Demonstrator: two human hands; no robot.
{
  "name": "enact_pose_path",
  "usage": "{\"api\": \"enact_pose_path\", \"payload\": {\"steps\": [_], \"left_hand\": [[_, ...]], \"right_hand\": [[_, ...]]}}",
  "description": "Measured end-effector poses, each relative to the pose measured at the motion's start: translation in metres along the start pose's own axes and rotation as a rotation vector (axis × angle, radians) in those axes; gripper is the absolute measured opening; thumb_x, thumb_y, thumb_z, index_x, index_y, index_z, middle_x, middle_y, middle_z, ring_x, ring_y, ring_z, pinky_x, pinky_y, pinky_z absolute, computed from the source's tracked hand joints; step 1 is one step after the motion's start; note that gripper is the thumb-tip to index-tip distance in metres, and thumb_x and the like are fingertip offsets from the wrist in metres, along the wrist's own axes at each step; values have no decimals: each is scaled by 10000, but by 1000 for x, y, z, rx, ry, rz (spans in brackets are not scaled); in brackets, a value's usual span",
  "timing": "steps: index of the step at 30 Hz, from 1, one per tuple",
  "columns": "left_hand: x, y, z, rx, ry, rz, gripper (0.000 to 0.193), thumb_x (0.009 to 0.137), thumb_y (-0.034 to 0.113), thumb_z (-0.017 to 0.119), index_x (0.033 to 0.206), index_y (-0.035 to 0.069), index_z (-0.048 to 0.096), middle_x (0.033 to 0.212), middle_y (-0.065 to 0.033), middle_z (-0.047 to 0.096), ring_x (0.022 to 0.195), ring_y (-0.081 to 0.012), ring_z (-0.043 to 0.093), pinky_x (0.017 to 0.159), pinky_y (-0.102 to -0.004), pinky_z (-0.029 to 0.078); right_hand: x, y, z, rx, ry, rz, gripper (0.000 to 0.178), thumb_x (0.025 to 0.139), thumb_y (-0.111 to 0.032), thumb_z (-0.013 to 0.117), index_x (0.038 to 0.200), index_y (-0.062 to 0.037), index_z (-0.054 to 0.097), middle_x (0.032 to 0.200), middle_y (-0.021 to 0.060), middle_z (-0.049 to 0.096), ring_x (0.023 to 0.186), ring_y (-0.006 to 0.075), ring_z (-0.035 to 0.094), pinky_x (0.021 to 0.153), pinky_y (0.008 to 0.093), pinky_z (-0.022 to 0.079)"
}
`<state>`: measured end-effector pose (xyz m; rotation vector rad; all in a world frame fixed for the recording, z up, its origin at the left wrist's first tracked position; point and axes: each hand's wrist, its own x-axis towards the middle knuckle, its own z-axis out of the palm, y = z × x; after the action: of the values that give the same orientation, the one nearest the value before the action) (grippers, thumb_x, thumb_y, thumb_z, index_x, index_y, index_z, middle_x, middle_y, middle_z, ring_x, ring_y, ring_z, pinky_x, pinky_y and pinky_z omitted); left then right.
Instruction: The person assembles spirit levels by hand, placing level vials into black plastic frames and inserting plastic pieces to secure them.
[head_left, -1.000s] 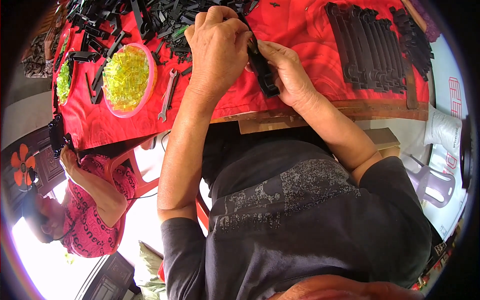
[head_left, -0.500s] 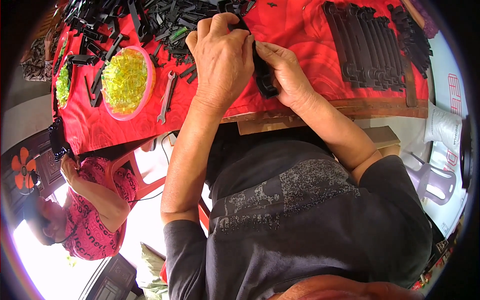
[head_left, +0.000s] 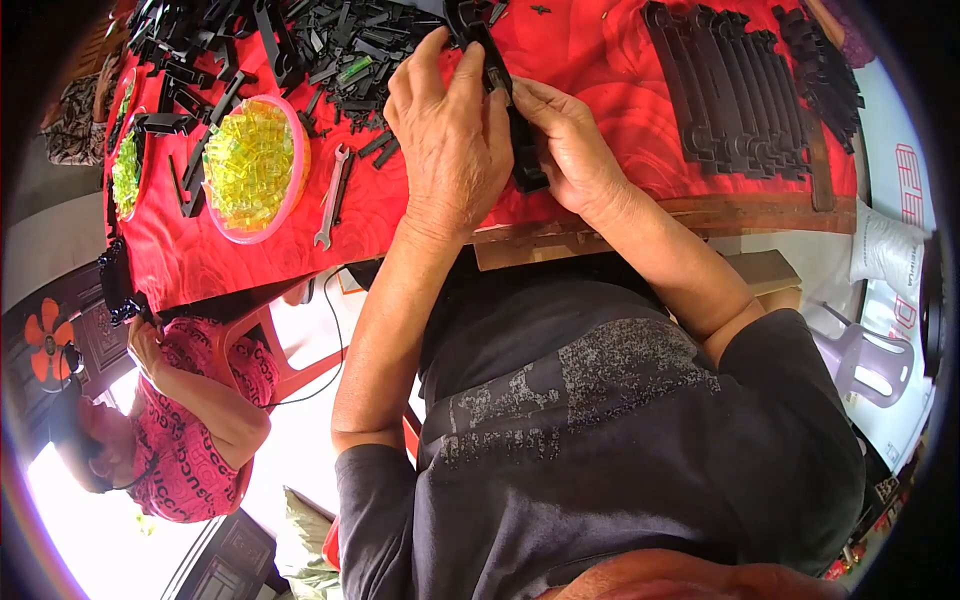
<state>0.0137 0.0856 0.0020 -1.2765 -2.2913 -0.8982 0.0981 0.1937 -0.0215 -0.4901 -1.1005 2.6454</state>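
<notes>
A long black plastic part [head_left: 523, 155] with a hollow channel slants over the near edge of the red-covered table. My right hand [head_left: 575, 145] is closed round its near half from the right, thumb along the upper face. Against its left side rests my left hand [head_left: 447, 140], with thumb and bent index finger on the part and the other fingers curled beside it. A small light-coloured piece, too small to name, shows in the channel near the thumbs. Left of my left hand lies an open-ended wrench [head_left: 335, 197].
Small black plastic pieces [head_left: 350, 60] heap up at the far left. A pink-rimmed bowl [head_left: 300, 165] holds yellow-green clear pieces. Finished-looking long black parts [head_left: 740, 95] lie in a row at the right. Another person [head_left: 190, 420] sits at the left by the table corner.
My left hand has shifted slightly right and nearer, its fingers drawn back from the part's far end, so more of the channel shows. The right hand stays almost in place.
</notes>
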Motion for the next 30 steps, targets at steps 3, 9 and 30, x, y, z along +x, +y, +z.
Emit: {"api": "enact_pose_path", "payload": {"steps": [3,9,30], "left_hand": [[-8,3,0,-170,25,-113,386,851,68,642,1233,14,623,1351,-266,481,1217,-431,467,1015,-511,395],[3,7,-8,-48,20,-52,355,857,52,659,1212,40,654,1333,-228,518,1188,-401,509,1006,-468,426],[-9,25,-2,184,-154,-56,414,913,140,556,1319,81,606,1467,-265,410,1348,-426,377,1064,-540,302]], "right_hand": [[2,1,-1,49,-23,-10,308,1035,-213,561,1249,-1,621,1081,45,692,989,116,651,893,260,525],[4,5,-3,42,-10,-72,330,1027,-186,575,1299,-1,596,1162,60,669,1057,126,631,970,273,489],[5,-1,-3,177,-27,-16,368,1021,-136,561,1370,-19,547,1212,119,665,1121,194,641,1013,323,506]]}}
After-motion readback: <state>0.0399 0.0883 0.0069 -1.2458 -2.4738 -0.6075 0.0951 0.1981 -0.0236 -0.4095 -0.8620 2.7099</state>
